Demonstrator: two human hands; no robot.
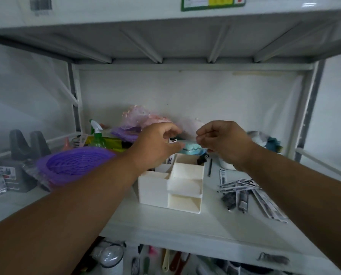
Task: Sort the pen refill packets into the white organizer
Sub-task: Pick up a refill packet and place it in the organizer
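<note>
1. Two bare hands hover above the white organizer (171,187) on a metal shelf (165,225), mid-way through sorting pen refill packets.

2. At this moment, the left hand (155,144) is curled, thumb and forefinger pinched on the top of a packet (171,153) that stands upright in a rear compartment; the rest of the packet is hidden behind the hand.

3. Right hand (223,141) is loosely closed, fingertips drawn together; whether it grips anything is impossible to tell, as the picture is soft there.

4. A loose heap of packets (250,193) lies flat on the shelf just to the right of the organizer, apart from it, awaiting sorting. A single dark refill (210,167) lies between heap and organizer.

5. Doing this step well likely means lowering the pinched packet straight down until it seats against the compartment floor, keeping it vertical so it does not snag the divider walls, and releasing only once it stands on its own.

6. Judging from the heap, most of the work remains; the front tiers of the organizer appear empty.

7. Clutter nearby, including a purple basket (76,165) and a green spray bottle (97,135), stays clear of the hands.
</note>
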